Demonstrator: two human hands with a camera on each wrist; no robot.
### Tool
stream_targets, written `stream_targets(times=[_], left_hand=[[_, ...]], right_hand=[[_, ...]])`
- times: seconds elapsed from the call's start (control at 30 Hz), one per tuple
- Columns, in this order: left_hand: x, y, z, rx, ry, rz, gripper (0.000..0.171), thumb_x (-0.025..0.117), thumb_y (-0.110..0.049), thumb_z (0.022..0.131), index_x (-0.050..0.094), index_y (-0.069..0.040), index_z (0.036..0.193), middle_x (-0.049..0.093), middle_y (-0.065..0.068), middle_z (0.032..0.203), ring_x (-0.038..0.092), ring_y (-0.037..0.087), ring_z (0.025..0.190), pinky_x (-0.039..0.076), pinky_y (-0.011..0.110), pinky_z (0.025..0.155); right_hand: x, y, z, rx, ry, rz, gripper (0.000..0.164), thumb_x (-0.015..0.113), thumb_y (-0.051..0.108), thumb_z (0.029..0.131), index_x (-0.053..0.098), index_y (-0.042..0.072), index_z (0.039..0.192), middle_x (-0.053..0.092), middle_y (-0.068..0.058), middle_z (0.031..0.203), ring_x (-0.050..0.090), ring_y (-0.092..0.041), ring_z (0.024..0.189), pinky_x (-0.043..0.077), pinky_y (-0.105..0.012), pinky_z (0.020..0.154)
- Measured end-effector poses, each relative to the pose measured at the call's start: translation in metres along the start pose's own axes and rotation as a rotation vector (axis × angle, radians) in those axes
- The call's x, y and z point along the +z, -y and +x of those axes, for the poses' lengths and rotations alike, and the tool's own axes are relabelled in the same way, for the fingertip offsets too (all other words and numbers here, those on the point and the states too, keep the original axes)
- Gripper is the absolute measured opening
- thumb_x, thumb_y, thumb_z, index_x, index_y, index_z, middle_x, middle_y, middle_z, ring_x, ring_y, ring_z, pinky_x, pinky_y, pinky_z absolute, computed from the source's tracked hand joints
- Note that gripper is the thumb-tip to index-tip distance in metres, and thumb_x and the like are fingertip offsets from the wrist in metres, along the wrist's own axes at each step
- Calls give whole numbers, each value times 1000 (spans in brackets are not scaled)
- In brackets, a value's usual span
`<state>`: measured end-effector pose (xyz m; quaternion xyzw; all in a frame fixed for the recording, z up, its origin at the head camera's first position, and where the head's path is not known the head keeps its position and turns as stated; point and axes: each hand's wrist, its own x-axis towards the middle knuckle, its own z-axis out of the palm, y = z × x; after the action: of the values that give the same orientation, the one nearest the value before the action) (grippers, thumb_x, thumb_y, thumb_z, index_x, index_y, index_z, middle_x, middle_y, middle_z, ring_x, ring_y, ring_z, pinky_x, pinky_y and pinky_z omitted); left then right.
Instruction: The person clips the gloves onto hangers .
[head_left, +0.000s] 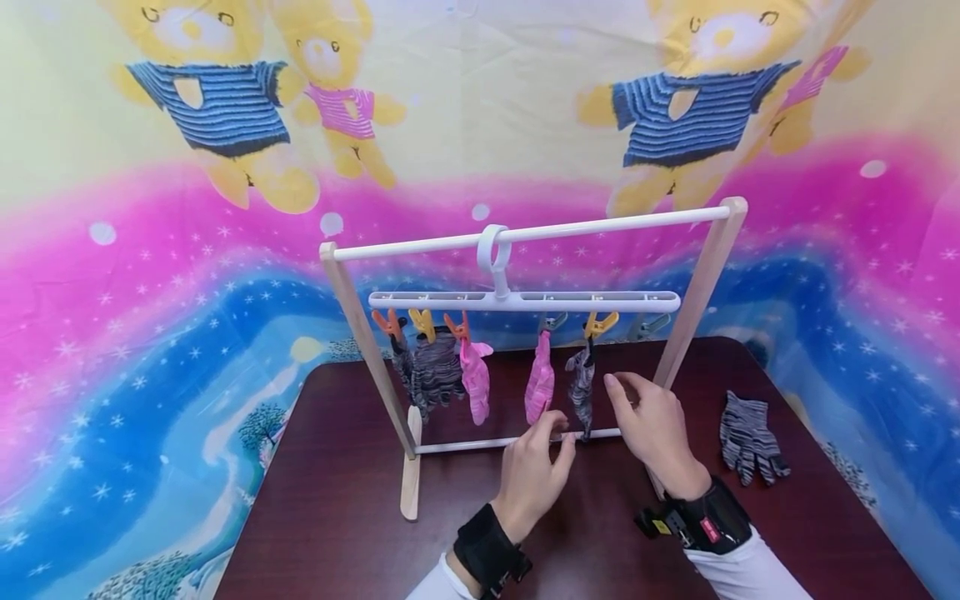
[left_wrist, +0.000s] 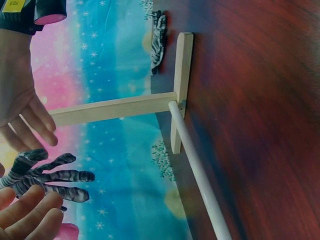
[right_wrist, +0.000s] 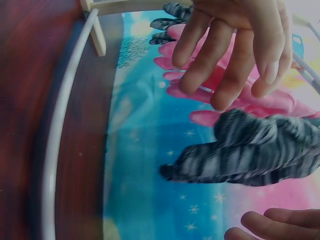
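Note:
A black-and-grey striped glove point(head_left: 581, 385) hangs from a yellow clothespin point(head_left: 601, 323) on a white hanger point(head_left: 435, 302). My left hand point(head_left: 534, 467) is just to its lower left, fingers loosely bent around nothing. On the glove's other side is my right hand point(head_left: 651, 421), its fingers relaxed and holding nothing. The right wrist view shows the striped glove point(right_wrist: 250, 150) between the left hand point(right_wrist: 230, 50) and the fingers of the right hand point(right_wrist: 280, 223). A pink glove point(head_left: 539, 382) hangs beside it, left of the striped one.
More gloves hang at the left, including a striped one point(head_left: 437, 367) and a pink one point(head_left: 475, 382). A green clothespin point(head_left: 651, 325) holds nothing at the right end. The hanger hangs on a wooden rack point(head_left: 705, 283) with white bars. Another striped glove point(head_left: 748, 437) lies on the table point(head_left: 337, 517).

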<state>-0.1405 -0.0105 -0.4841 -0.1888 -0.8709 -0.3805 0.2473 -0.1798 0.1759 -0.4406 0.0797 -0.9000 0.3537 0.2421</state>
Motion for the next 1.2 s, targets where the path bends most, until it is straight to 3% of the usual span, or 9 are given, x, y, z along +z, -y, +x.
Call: stream_targets(times=[0.17,0.4,0.6,1.07,1.2], left_hand=[[1,3,-5,6,8,38,19,65,-24,98,64,-16,115,75,-3,100,74,10,86,55,16,70],[3,6,-12,37,-11,79,17,66,-24,97,64,-17,112,75,-5,98,73,7,83,53,16,66],[5,8,-17,39,-16,113,17,67,-23,95,65,-16,111,75,-6,96,73,6,83,53,18,66],[8,22,-31,42,2,199,19,69,-26,92,66,-19,109,76,-9,95,71,4,78,50,20,59],[9,25,-33,48,24,228,20,70,-27,91,66,-19,110,76,-7,95,73,9,76,50,22,57]], right_hand=[[3,-8,-6,27,28,-26,39,58,36,102,73,2,114,76,-13,88,66,-21,67,46,-30,58],[6,-18,-15,62,75,-39,41,57,39,102,71,6,123,78,-15,98,74,-29,80,54,-42,62],[11,-26,-22,74,113,-57,42,57,42,102,71,9,122,78,-12,100,74,-28,83,55,-43,64],[19,-40,-42,110,193,-129,40,59,43,100,73,8,115,77,-10,92,71,-24,75,49,-37,57],[20,-43,-48,129,213,-151,41,59,45,100,73,9,114,69,-3,77,54,-11,60,38,-30,52]])
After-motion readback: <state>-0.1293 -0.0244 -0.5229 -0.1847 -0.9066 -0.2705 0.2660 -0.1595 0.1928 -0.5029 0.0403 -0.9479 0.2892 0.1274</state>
